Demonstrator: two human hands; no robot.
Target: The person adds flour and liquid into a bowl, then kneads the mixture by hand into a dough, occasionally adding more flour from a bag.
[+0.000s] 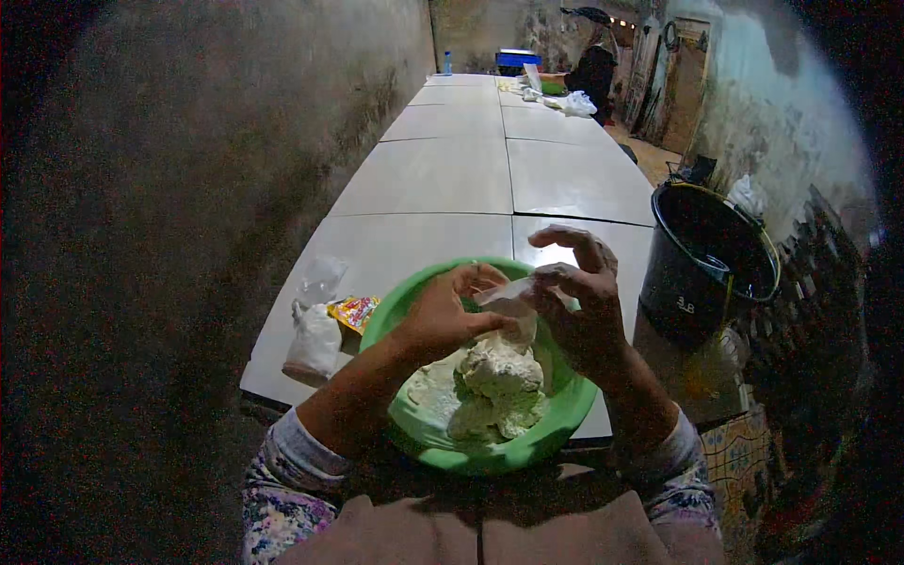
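A small clear plastic bag (511, 299) is stretched between my two hands above a round green basin (372, 330). My left hand (452, 311) pinches the bag's near left side with thumb and fingers. On the other side my right hand (586, 297) grips its edge, with the upper fingers curved and raised. Beneath the bag, a lumpy pale dough (504, 377) with loose white flour (435, 391) lies in the basin. Part of the basin's far side is hidden by my hands.
Left of the basin stand a bag of white powder (314, 339) and a yellow-red sachet (353, 313). A black bucket (673, 273) is at the right. The white tiled table (424, 174) runs far back, where a person (593, 75) stands near plastic bags (574, 104) and a blue box (517, 60).
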